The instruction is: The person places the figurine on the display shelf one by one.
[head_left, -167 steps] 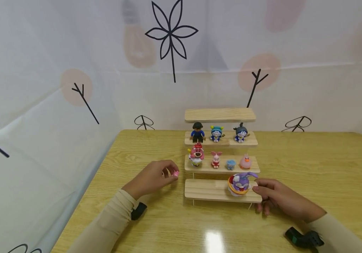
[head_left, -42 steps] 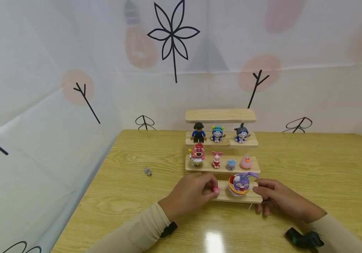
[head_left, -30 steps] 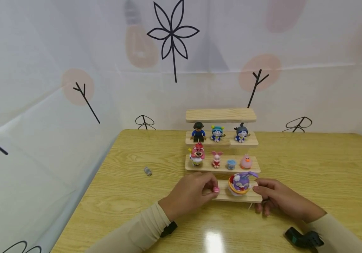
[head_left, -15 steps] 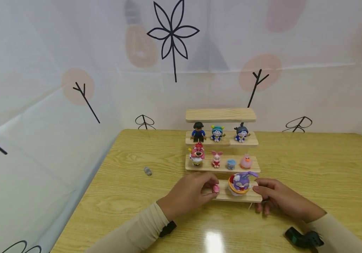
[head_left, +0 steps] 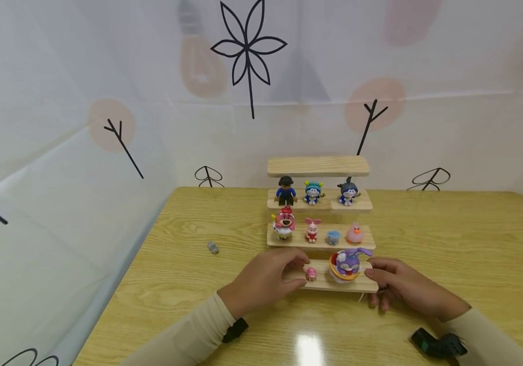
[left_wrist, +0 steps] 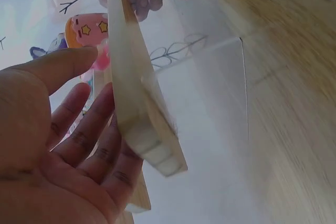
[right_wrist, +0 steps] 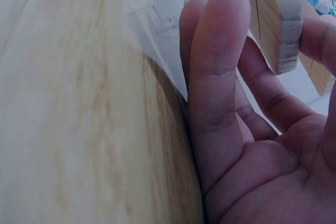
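Note:
On the lowest tier of the wooden display shelf (head_left: 325,285) sits a tiny pink figurine (head_left: 311,274). Just left of it is my left hand (head_left: 263,282), thumb and fingers spread apart, holding nothing. In the left wrist view the thumb hides part of the figurine (left_wrist: 103,59). A purple rabbit figurine (head_left: 348,265) in an orange-rimmed cup stands to its right on the same board. My right hand (head_left: 409,288) grips that board's right end, thumb on top and fingers curled below, as the right wrist view shows at the board end (right_wrist: 290,40).
Several figurines, such as a pink bear (head_left: 284,223) and a blue-clad figure (head_left: 285,192), fill the two middle tiers. The top tier (head_left: 318,165) is bare. A small grey figurine (head_left: 213,247) lies on the wooden table (head_left: 188,305) at left.
My left hand brought the pink figurine from left of the shelf onto the lowest tier, then let go and drew slightly left. The right hand has kept its hold on the shelf.

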`<state>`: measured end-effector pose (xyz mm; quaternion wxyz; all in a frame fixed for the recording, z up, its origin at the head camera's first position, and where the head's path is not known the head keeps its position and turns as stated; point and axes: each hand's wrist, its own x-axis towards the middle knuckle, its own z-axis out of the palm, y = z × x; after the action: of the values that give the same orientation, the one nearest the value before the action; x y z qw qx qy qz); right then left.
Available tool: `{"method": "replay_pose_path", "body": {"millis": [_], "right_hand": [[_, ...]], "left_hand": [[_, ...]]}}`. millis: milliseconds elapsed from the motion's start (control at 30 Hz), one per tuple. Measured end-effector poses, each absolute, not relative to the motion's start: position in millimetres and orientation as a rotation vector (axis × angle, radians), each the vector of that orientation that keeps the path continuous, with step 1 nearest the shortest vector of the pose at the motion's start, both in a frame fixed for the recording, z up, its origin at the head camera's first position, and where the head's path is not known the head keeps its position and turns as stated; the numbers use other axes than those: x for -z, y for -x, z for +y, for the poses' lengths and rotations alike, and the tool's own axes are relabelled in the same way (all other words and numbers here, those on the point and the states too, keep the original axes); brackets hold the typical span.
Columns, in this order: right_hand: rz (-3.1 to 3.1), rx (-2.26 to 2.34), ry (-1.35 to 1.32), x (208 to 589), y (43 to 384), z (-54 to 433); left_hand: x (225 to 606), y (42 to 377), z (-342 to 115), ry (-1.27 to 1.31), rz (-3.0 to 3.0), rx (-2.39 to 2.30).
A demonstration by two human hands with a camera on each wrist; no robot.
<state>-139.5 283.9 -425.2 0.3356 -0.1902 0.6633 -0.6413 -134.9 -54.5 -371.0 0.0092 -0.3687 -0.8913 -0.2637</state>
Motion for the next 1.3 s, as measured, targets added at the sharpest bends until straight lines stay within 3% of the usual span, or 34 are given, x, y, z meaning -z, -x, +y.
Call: {"method": "replay_pose_path", "body": {"millis": [767, 1300], "right_hand": [[1.722, 1.678, 0.502, 425, 140, 283], [1.744, 1.674, 0.505, 425, 141, 283]], "left_hand": [[369, 141, -96, 1.005, -2.781, 0.877], [359, 163, -125, 0.842, -2.844, 0.878]]}}
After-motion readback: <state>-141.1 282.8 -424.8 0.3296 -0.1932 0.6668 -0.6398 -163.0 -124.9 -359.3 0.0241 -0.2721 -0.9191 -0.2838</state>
